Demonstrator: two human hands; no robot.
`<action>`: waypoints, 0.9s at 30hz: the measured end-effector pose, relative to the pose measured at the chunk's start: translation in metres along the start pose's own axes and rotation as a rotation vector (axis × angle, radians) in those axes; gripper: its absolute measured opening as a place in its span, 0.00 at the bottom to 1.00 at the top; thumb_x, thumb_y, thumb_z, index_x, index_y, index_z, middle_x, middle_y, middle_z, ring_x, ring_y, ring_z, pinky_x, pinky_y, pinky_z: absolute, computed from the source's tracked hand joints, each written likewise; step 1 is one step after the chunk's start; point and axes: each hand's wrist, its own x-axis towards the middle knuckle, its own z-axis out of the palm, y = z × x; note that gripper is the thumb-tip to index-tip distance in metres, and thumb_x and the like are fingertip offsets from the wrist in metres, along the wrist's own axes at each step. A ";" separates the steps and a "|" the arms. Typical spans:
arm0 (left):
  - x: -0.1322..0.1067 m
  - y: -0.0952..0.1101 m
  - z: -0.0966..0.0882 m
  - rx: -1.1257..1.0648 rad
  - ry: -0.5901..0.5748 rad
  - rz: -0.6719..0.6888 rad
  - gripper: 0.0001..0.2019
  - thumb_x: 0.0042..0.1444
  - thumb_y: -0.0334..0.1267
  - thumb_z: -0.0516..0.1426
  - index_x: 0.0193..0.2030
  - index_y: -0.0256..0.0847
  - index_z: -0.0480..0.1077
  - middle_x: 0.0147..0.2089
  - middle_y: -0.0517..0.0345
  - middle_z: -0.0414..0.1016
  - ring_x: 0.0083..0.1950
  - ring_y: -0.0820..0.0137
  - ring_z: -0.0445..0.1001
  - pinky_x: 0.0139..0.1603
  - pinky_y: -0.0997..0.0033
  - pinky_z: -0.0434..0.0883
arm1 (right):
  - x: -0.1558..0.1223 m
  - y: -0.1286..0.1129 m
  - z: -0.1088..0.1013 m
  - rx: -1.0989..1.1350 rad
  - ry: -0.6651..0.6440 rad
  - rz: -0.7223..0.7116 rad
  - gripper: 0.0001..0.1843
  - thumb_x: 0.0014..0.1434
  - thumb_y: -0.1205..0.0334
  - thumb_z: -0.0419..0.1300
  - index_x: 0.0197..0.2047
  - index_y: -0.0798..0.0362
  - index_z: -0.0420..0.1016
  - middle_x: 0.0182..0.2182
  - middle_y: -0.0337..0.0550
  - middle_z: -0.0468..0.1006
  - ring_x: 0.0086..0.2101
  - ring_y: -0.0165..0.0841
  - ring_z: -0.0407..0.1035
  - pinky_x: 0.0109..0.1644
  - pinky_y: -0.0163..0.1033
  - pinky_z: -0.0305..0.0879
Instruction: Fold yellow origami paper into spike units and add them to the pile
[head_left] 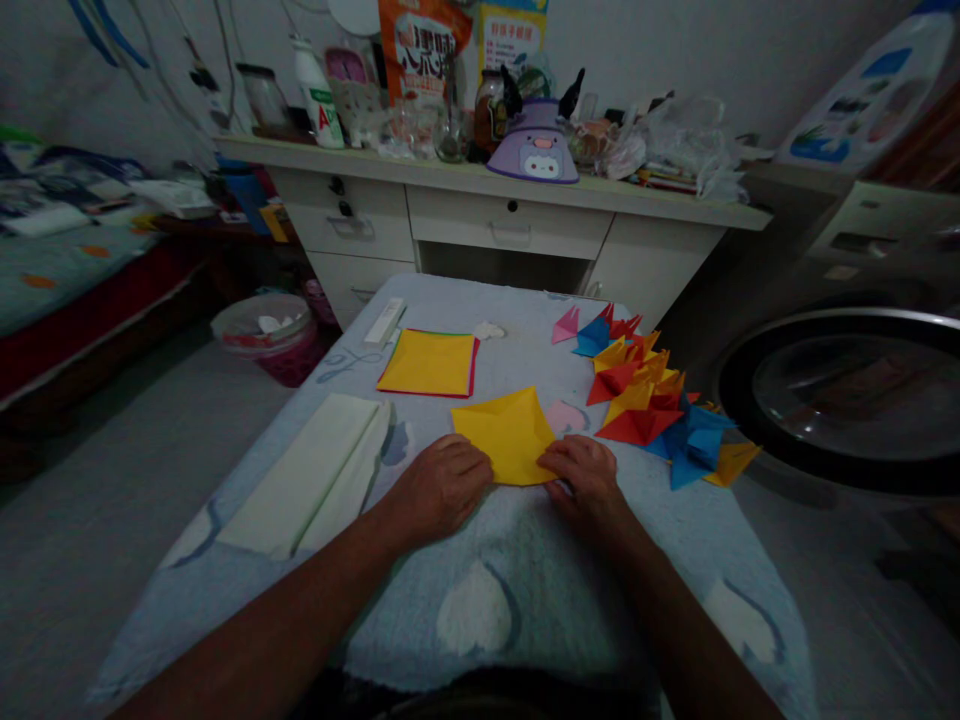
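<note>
A sheet of yellow origami paper lies on the cloth-covered table in front of me, creased and slightly raised at its far edge. At its near left corner, my left hand is closed with the fingertips on the edge. My right hand pinches the near right edge between thumb and fingers. Beyond the sheet sits a stack of square coloured paper, yellow on top with red and green edges showing. To the right are several folded paper cranes in red, yellow, blue and pink.
A folded pale cloth or paper lies at the left, with a white box behind it. A crumpled white scrap is near the stack. Past the table stand a cluttered cabinet, a washing machine and a waste bin.
</note>
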 end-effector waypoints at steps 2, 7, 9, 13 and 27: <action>0.000 0.001 0.001 0.005 -0.008 0.014 0.10 0.63 0.31 0.49 0.36 0.40 0.71 0.36 0.52 0.75 0.40 0.68 0.73 0.49 0.61 0.69 | -0.001 -0.002 0.001 -0.003 0.014 -0.032 0.16 0.55 0.66 0.59 0.47 0.44 0.77 0.49 0.46 0.73 0.54 0.46 0.59 0.57 0.55 0.51; -0.002 0.002 0.003 0.021 -0.064 0.007 0.10 0.57 0.28 0.51 0.40 0.40 0.72 0.39 0.51 0.75 0.44 0.65 0.73 0.49 0.60 0.70 | 0.000 -0.006 0.002 -0.002 0.001 -0.037 0.13 0.57 0.66 0.60 0.42 0.42 0.80 0.42 0.44 0.75 0.48 0.42 0.61 0.55 0.54 0.51; -0.002 0.000 0.004 0.043 -0.077 -0.018 0.12 0.55 0.27 0.52 0.42 0.40 0.73 0.41 0.50 0.75 0.46 0.64 0.73 0.49 0.59 0.71 | 0.001 -0.005 0.000 -0.005 -0.030 -0.040 0.13 0.57 0.67 0.60 0.43 0.42 0.80 0.39 0.44 0.76 0.45 0.41 0.62 0.54 0.53 0.52; -0.003 -0.005 0.009 0.105 -0.096 -0.036 0.11 0.56 0.26 0.53 0.41 0.40 0.74 0.40 0.51 0.76 0.44 0.64 0.74 0.46 0.59 0.72 | 0.002 -0.004 -0.003 -0.005 -0.055 -0.053 0.12 0.58 0.66 0.59 0.42 0.44 0.80 0.40 0.43 0.77 0.46 0.41 0.62 0.55 0.55 0.49; -0.003 -0.010 0.009 -0.167 -0.068 -0.309 0.04 0.56 0.36 0.59 0.37 0.39 0.72 0.42 0.52 0.73 0.45 0.65 0.70 0.48 0.64 0.69 | 0.002 -0.005 -0.001 0.037 -0.012 0.059 0.05 0.57 0.66 0.58 0.33 0.48 0.75 0.38 0.41 0.77 0.46 0.39 0.62 0.56 0.49 0.47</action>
